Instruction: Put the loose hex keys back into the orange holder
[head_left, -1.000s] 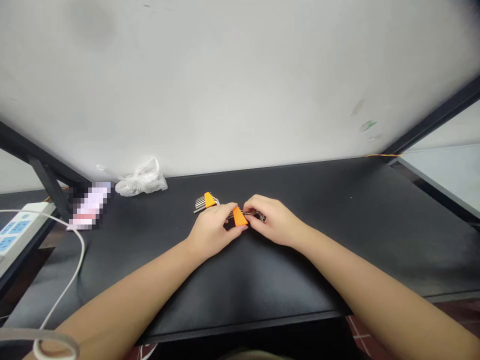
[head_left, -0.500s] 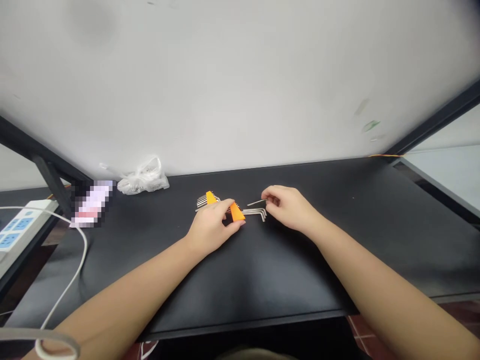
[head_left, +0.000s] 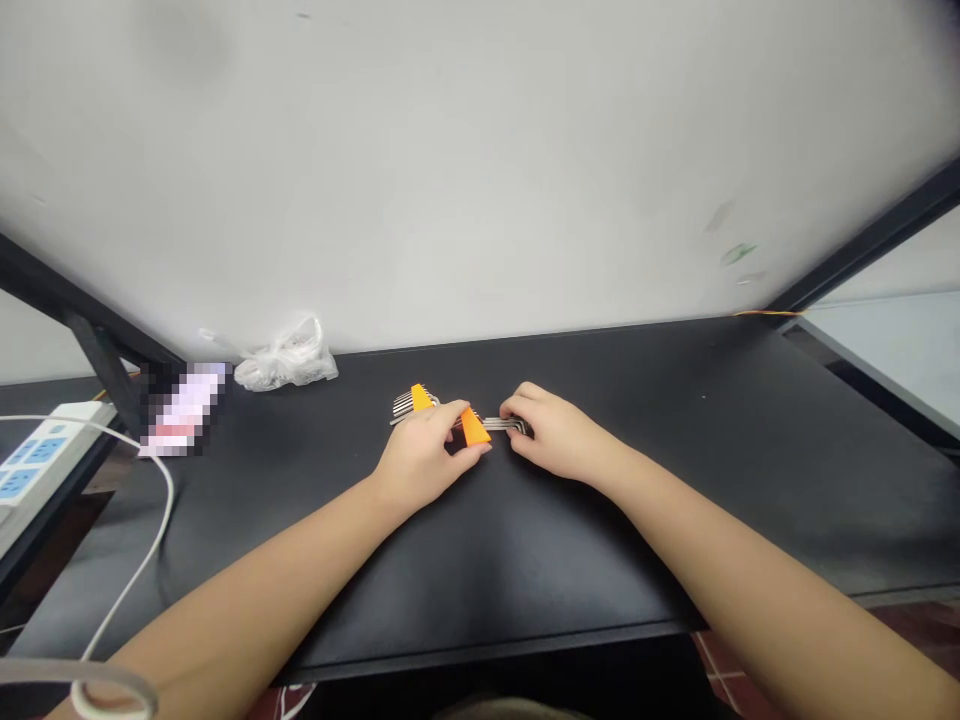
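My left hand grips an orange hex key holder, thumb at its near right end and fingers over the middle. Straight tips of several hex keys stick out past the holder's left side. On its right, more hex keys run out toward my right hand. That hand is closed around their bent ends, thumb below and fingers above. The fingers partly cover the bends, and how many keys they pinch cannot be made out.
A tied clear plastic bag lies by the wall at the back left. Left of it is a pixelated flat item. A white power strip and a white cable are at the left edge of the black table.
My right hand has moved left and slightly down, bringing the single hex key it held apart in to the others at the holder. My left hand has stayed in place.
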